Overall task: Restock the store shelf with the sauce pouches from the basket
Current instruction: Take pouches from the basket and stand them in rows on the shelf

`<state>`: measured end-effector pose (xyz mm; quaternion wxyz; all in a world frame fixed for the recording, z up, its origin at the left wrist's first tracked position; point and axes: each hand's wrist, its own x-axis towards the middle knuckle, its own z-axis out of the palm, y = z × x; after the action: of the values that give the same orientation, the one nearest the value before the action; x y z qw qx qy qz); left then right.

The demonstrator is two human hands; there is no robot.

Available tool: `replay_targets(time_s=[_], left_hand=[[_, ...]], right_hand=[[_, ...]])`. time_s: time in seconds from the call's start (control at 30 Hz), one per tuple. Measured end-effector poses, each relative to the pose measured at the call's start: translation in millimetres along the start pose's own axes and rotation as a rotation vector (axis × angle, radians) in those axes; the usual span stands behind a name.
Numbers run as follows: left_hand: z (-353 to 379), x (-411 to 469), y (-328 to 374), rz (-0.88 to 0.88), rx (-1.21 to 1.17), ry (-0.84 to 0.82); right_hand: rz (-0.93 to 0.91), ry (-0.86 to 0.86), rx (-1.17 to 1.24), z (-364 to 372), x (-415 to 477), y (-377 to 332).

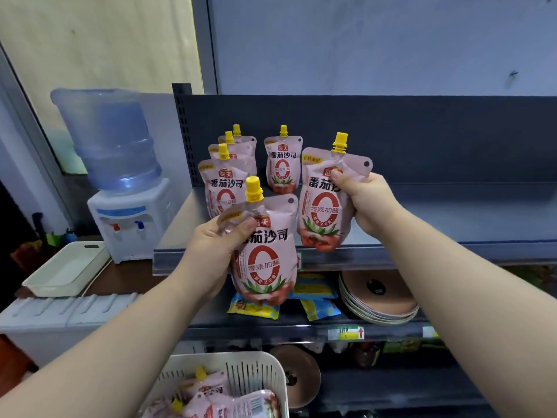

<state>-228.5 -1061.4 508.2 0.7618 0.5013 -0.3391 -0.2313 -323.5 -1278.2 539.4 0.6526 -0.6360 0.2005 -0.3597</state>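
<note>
The left hand (217, 245) gripped a pink soft-film sauce pouch with a yellow screw spout (265, 257) by its upper left shoulder. The thumb pressed across the front and the film crumpled beneath it. This pouch hung before the front edge of the dark grey metal shelf (422, 224), not yet on it. The right hand (366, 203) pinched a second matching pouch (324, 203) near its top right, thumb in front and fingers behind. Its base was at the shelf's front edge, though contact could not be told. A lone standing pouch (283, 164) stood behind it to the left, and a row of standing pouches (220, 188) filled the shelf's left end. More lay in the white slotted plastic basket (253, 372) below. The pouches looked pliant, glossy and bottom-heavy, likely to sag or slip, so the stiffer seam under the spout seemed the surest hold.
</note>
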Motion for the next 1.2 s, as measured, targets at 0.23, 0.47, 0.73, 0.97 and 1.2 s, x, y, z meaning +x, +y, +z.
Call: replay_targets(time_s=[0.23, 0.47, 0.73, 0.97, 1.2], left_hand=[[14, 26, 1, 0.004, -0.021, 0.133], [32, 58, 9, 0.074, 0.176, 0.198], [41, 80, 14, 0.113, 0.24, 0.297], [42, 90, 12, 0.138, 0.299, 0.348], [54, 101, 14, 0.099, 0.38, 0.319]], right_hand=[[-0.005, -0.03, -0.067, 13, 84, 0], [0.035, -0.121, -0.109, 35, 155, 21], [0.127, -0.217, -0.102, 49, 183, 67], [0.127, -0.341, -0.119, 42, 199, 63], [0.175, -0.427, -0.197, 34, 205, 63]])
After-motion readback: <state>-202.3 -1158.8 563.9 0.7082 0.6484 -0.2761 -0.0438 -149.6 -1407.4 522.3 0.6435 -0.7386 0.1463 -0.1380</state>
